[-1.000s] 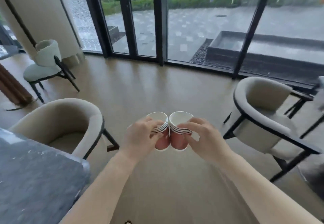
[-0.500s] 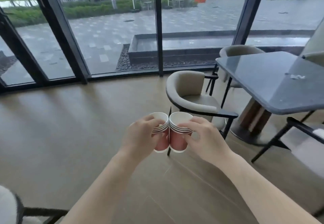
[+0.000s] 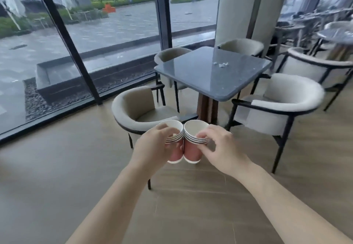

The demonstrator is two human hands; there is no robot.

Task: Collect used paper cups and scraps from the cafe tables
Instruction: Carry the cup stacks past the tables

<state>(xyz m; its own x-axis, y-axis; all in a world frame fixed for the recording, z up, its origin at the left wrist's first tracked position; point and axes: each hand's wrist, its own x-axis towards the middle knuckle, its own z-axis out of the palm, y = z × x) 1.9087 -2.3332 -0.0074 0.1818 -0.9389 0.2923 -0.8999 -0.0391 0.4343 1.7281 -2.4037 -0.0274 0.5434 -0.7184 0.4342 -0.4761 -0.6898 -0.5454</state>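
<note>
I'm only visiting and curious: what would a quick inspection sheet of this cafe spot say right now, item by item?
Surface: grey square table, glossy top.
Job's things: paper scraps lie towards the table's far right side; two stacks of red paper cups, left stack and right stack, side by side and touching.
Clutter: nothing seen.
Hands: left hand grips the left stack; right hand grips the right stack, both held above the floor.
Cables: nothing seen.
Surroundings: padded chairs around the table, glass wall, pale column, more tables far right.
</note>
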